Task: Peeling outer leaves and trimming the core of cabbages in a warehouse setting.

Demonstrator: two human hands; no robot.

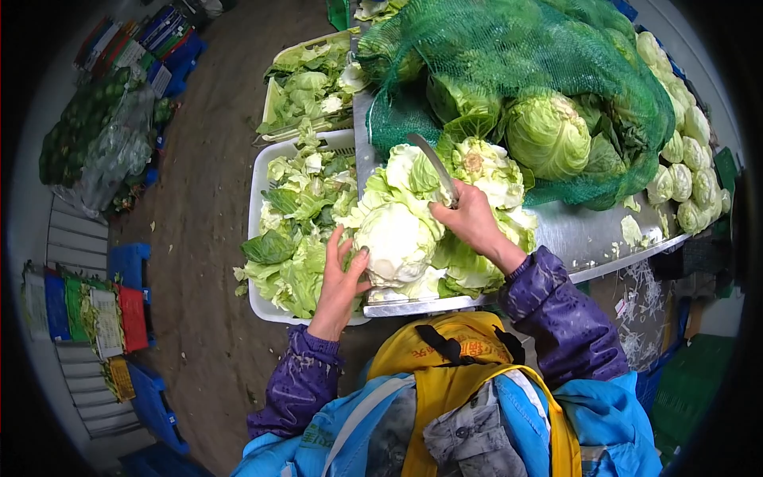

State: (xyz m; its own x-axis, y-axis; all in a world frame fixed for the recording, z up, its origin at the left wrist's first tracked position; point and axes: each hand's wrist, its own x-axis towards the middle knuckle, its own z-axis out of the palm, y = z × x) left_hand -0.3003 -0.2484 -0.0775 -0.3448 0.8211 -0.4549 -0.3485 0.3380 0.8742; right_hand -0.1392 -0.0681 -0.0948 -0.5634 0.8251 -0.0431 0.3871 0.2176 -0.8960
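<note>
A pale, trimmed cabbage head (396, 243) sits near the corner of the metal table (566, 238), among loose outer leaves. My left hand (341, 271) is at its left side with fingers spread; the thumb appears to touch the head. In my right hand (474, 217) is a knife with a curved blade (434, 160), pointing up and left above the leaves. The handle is mostly hidden by my fingers. Just beyond that hand lies another cabbage (486, 170) with its brownish cut stem facing up. An open green mesh sack (536, 47) bulges with cabbages, one large whole cabbage (548, 132) at its mouth.
Left of the table, a white plastic crate (257, 292) holds discarded leaves, with a pale yellow crate (268, 101) of leaves behind. Trimmed cabbages (694, 173) are piled at the table's right end. Stacked crates (128, 316) and a bagged pile of produce (89, 134) line the left wall.
</note>
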